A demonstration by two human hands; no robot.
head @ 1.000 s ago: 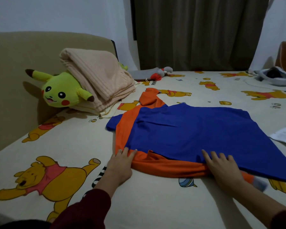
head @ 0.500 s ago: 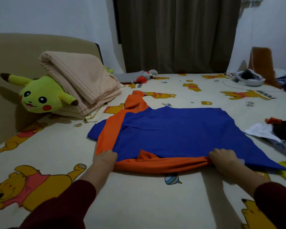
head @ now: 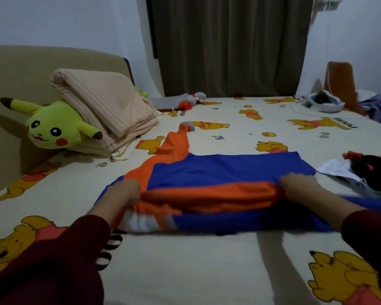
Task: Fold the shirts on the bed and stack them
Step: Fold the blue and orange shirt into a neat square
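Cartoon-bear sheets cover the bed (head: 185,271) we lean over, and nearest us our two hands work one blue and orange shirt (head: 224,170), the landmark for what follows. Our left hand (head: 121,192) curls its fingers round the shirt's near-left edge; our right hand (head: 299,188) grips the near-right edge, the orange band bunched and lifted between them. We judge this the first fold of the first shirt: its far sleeve lies loose, no folded stack of shirts shows anywhere, so stacking is wholly left. Right of the shirt lies one mixed heap of clothes (head: 365,170), dark, orange and white; how many shirts it holds we cannot tell. Beyond the shirt to the left sit one yellow plush toy (head: 51,126) and one folded beige blanket (head: 106,106). Farther off, one small red and grey toy (head: 190,100) lies before one dark curtain (head: 229,45).
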